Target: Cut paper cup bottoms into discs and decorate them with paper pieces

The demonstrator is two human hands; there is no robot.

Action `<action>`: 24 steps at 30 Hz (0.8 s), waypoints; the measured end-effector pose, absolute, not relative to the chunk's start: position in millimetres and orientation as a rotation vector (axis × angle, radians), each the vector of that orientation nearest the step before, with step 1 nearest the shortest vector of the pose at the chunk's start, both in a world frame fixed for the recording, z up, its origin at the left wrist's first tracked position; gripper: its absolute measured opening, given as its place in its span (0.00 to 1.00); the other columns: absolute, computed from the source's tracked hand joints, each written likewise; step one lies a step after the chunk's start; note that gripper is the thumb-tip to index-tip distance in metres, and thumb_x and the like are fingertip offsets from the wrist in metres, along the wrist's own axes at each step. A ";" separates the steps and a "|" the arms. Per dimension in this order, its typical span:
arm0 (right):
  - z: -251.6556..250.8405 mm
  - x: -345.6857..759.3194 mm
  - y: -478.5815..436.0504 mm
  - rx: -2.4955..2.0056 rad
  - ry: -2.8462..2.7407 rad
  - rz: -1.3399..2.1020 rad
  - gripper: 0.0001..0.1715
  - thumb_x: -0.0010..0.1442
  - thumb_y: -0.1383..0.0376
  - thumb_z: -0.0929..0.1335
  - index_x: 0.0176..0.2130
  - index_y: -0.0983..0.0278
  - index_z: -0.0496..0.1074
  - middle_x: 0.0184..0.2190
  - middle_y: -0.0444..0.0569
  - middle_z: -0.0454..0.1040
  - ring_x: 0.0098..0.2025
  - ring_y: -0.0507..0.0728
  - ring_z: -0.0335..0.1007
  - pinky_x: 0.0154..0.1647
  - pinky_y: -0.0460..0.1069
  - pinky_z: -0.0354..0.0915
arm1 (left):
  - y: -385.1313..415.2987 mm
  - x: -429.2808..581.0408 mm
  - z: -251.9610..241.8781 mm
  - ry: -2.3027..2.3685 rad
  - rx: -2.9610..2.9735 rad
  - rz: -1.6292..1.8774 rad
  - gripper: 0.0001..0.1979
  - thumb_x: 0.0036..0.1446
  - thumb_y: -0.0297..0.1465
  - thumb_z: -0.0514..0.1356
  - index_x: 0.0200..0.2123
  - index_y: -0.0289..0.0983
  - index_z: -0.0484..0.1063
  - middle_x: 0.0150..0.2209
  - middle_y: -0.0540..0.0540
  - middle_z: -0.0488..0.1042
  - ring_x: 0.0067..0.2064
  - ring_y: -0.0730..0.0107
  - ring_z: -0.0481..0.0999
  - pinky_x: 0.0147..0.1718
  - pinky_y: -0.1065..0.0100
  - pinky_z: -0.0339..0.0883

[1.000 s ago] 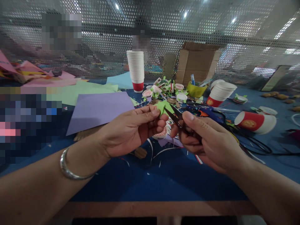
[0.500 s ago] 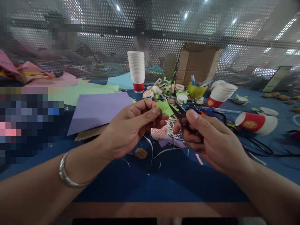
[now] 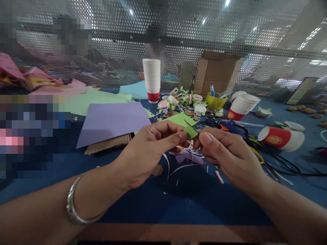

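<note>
Your left hand (image 3: 152,148) pinched the small green paper (image 3: 191,133) above the desk (image 3: 184,208), well in from its front edge, no gap showing beside the thumb; the paper stuck out rightward from that grip. Your right hand (image 3: 230,154), just beyond it, curled round the scissors (image 3: 191,125), whose visible blade slanted left toward the back edge, along the paper

I can't make out any words from here. The tipped cup (image 3: 288,138) and slanting cup stack (image 3: 242,104) each bear a round gold emblem (image 3: 274,140); a white disc (image 3: 163,104) has red marks too small to read.
</note>
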State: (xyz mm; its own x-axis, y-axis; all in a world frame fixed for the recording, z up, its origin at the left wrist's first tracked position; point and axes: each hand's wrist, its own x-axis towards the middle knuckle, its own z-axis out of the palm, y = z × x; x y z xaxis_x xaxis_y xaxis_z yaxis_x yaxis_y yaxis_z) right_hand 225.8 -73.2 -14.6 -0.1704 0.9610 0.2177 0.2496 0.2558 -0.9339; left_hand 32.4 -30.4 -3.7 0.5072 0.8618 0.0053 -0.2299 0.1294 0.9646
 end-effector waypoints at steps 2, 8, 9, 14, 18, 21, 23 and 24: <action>-15.8 226.6 -72.7 -1.140 -1.637 0.960 0.26 0.71 0.48 0.64 0.28 0.62 0.63 0.22 0.39 0.54 0.21 0.47 0.43 0.19 0.47 0.42 | -30.4 32.5 -3.6 0.679 1.156 0.881 0.07 0.61 0.32 0.67 0.33 0.35 0.77 0.32 0.49 0.77 0.35 0.75 0.75 0.38 0.72 0.69; -17.3 226.2 -71.3 -1.158 -1.673 0.906 0.25 0.71 0.47 0.63 0.31 0.62 0.67 0.21 0.37 0.50 0.20 0.46 0.43 0.18 0.46 0.43 | -29.5 32.6 -3.8 0.674 1.121 0.902 0.08 0.62 0.32 0.67 0.33 0.35 0.75 0.32 0.50 0.78 0.36 0.75 0.78 0.40 0.72 0.70; -17.1 225.8 -71.2 -1.160 -1.679 0.898 0.25 0.71 0.47 0.63 0.31 0.62 0.67 0.21 0.37 0.50 0.21 0.46 0.44 0.18 0.46 0.44 | -29.7 32.7 -4.1 0.665 1.121 0.902 0.08 0.61 0.32 0.67 0.33 0.35 0.75 0.32 0.50 0.78 0.36 0.76 0.78 0.40 0.73 0.70; -15.7 225.3 -72.1 -1.160 -1.697 0.848 0.26 0.71 0.47 0.64 0.29 0.62 0.65 0.22 0.38 0.53 0.21 0.46 0.44 0.18 0.45 0.45 | -32.2 33.0 -4.8 0.650 1.121 0.898 0.08 0.60 0.33 0.68 0.32 0.35 0.75 0.32 0.51 0.78 0.36 0.76 0.79 0.39 0.74 0.69; -15.4 226.6 -72.8 -1.167 -1.702 0.843 0.26 0.71 0.48 0.64 0.29 0.62 0.64 0.22 0.38 0.54 0.21 0.46 0.46 0.19 0.45 0.45 | -33.7 32.5 -4.2 0.649 1.122 0.896 0.09 0.59 0.33 0.69 0.32 0.36 0.75 0.32 0.51 0.78 0.38 0.74 0.79 0.40 0.73 0.68; -16.1 227.4 -72.1 -1.171 -1.702 0.847 0.26 0.71 0.48 0.63 0.30 0.62 0.66 0.22 0.38 0.55 0.21 0.46 0.47 0.19 0.45 0.45 | -33.9 32.4 -4.5 0.638 1.132 0.900 0.09 0.58 0.33 0.70 0.32 0.35 0.75 0.33 0.50 0.78 0.38 0.74 0.79 0.41 0.72 0.68; -16.6 227.7 -71.4 -1.172 -1.704 0.847 0.25 0.71 0.48 0.63 0.30 0.62 0.67 0.22 0.38 0.55 0.21 0.46 0.46 0.18 0.45 0.45 | -33.6 32.7 -4.8 0.632 1.132 0.903 0.09 0.58 0.33 0.70 0.32 0.35 0.76 0.34 0.50 0.78 0.38 0.74 0.78 0.41 0.72 0.68; -16.9 227.9 -71.1 -1.172 -1.705 0.846 0.25 0.72 0.48 0.63 0.30 0.62 0.68 0.22 0.38 0.54 0.20 0.46 0.45 0.18 0.46 0.44 | -33.3 32.9 -4.9 0.631 1.132 0.905 0.09 0.58 0.34 0.70 0.32 0.35 0.76 0.34 0.50 0.78 0.37 0.74 0.78 0.41 0.72 0.68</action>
